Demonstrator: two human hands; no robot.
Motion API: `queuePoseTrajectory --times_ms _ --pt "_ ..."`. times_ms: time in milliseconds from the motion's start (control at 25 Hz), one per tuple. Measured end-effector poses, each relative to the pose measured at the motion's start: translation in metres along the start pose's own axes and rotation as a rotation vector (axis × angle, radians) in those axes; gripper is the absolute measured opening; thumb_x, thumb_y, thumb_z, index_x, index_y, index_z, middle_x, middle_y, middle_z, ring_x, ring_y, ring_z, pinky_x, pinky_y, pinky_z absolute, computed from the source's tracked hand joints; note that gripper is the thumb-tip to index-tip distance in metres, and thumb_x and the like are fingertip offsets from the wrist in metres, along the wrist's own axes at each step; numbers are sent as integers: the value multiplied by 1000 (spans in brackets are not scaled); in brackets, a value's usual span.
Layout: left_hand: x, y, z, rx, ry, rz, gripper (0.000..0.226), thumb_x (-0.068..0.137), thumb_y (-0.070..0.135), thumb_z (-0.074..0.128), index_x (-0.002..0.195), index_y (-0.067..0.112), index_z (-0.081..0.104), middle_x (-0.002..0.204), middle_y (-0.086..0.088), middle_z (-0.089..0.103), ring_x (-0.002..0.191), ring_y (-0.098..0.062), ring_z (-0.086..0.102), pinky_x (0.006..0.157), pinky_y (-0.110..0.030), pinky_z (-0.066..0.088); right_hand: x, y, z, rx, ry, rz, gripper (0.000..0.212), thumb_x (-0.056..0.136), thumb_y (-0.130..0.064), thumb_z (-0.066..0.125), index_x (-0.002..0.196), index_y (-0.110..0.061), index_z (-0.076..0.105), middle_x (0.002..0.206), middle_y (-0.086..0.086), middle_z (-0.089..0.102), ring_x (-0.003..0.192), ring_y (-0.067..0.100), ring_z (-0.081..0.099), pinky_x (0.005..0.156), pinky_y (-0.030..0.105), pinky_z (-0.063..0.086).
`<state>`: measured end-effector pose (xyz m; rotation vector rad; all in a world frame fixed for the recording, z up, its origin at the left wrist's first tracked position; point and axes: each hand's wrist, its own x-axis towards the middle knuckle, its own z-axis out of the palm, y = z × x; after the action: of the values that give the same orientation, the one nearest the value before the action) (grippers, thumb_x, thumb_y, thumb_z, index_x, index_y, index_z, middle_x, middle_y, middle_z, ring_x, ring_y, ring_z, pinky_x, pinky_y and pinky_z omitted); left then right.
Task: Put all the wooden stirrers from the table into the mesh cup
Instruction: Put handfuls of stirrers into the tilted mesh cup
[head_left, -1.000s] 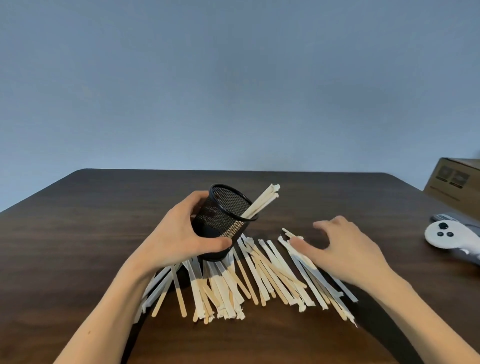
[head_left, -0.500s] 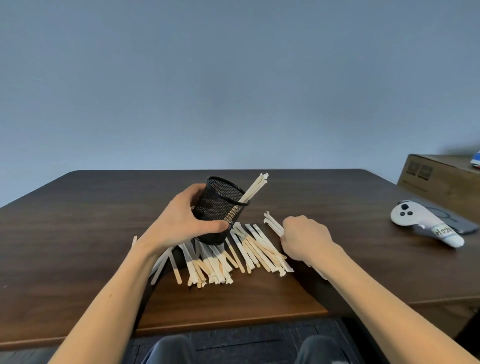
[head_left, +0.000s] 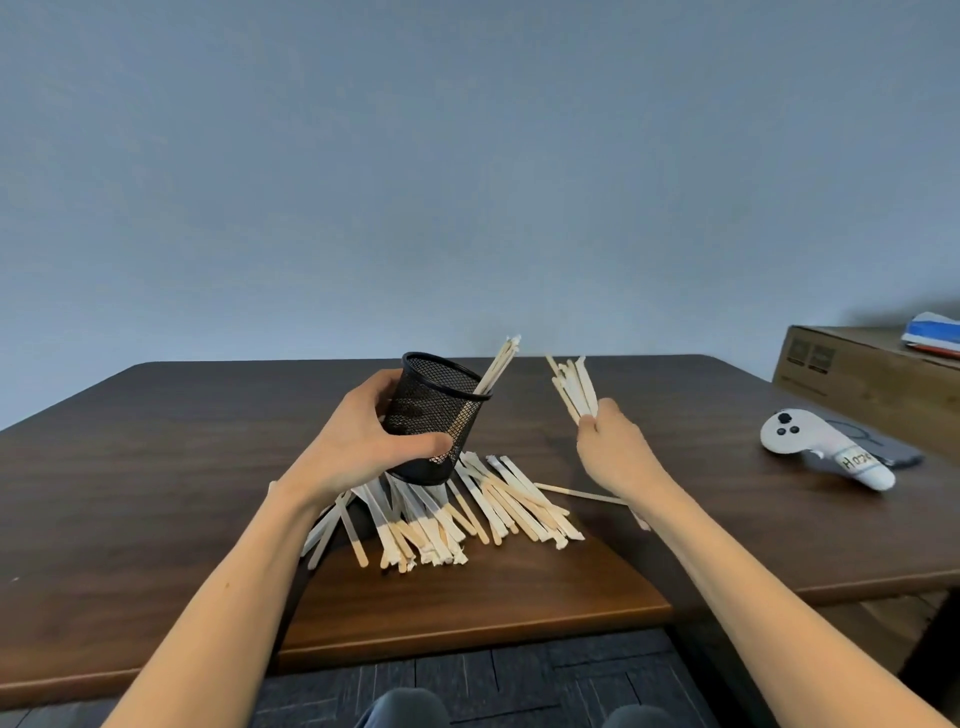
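Dark wood table (head_left: 156, 467) fills the lower half of the frame, under a plain blue-grey wall (head_left: 467, 156). Dark carpet (head_left: 519, 670) shows along the bottom edge. At centre, your left hand (head_left: 363, 447) grips the black mesh cup (head_left: 431, 415), which tilts to the right with a few stirrers (head_left: 498, 364) leaning out of it. Right of centre, your right hand (head_left: 613, 447) clutches a bundle of stirrers (head_left: 571, 384), ends upward. A pile of stirrers (head_left: 467, 509) lies on the table below the cup. At right, a white controller (head_left: 800, 436) carries a handwritten label (head_left: 854, 460), partly legible, beginning "H". The print on the cardboard box (head_left: 857, 379) behind it is unreadable.
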<state>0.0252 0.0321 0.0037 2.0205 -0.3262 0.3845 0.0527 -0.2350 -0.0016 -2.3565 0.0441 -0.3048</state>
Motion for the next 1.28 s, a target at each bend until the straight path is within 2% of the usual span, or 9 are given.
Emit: queuePoseTrajectory --times_ms 120,240,440,600,760,920,1080,1200,1280 --pt "0 1 1 -2 6 -1 86 52 49 85 130 25 59 115 10 74 99 3 72 85 -19 55 1 -8 -5 484 85 -82 22 106 -33 39 108 -16 53 77 0 49 57 11 42 51 26 33" --pt "0 1 0 -3 14 -5 85 52 50 85 130 27 59 114 11 74 98 6 71 81 -17 55 0 -19 -7 718 224 -217 21 98 -43 56 86 -26 55 63 -3 41 50 11 35 46 26 33" --pt "0 0 2 43 -11 3 83 54 49 86 129 28 58 115 13 73 99 7 70 91 -25 57 -12 -7 25 726 217 -141 19 98 -31 62 91 -14 65 65 13 42 51 15 45 52 24 57" --pt "3 0 1 52 -14 7 82 56 46 88 130 28 57 115 14 72 98 10 69 85 -17 55 -6 -13 26 708 225 -151 17 100 -33 58 89 -23 65 63 8 45 42 5 47 60 38 63" --pt "0 0 1 63 -19 10 85 55 48 86 131 26 58 116 13 73 100 6 70 82 -14 54 -7 -10 19 815 211 -28 36 105 -35 45 85 -14 66 46 -4 42 36 7 48 73 50 58" --pt "3 0 1 84 -11 18 87 54 51 86 133 26 57 118 13 72 105 -2 71 91 -22 56 -6 -34 -22 741 289 6 44 98 -36 43 64 -13 58 60 -1 50 60 15 50 63 34 41" --pt "1 1 3 108 -26 21 87 53 51 85 132 30 56 118 17 71 102 6 69 89 -18 54 -10 -56 -45 871 402 -18 41 96 -32 44 60 -16 53 65 -2 50 59 12 45 58 29 34" --pt "-1 1 3 122 -30 26 87 54 50 86 133 29 56 118 16 71 104 2 69 92 -22 55 -10 -80 -43 1031 447 -86 41 96 -30 48 57 -19 58 52 -10 49 50 8 45 53 25 35" --pt "-2 2 3 123 -29 35 88 54 49 86 135 28 56 120 15 70 108 -3 69 95 -26 55 -12 -95 -30 951 402 -171 42 97 -33 50 59 -21 64 45 -12 49 43 6 45 51 25 37"
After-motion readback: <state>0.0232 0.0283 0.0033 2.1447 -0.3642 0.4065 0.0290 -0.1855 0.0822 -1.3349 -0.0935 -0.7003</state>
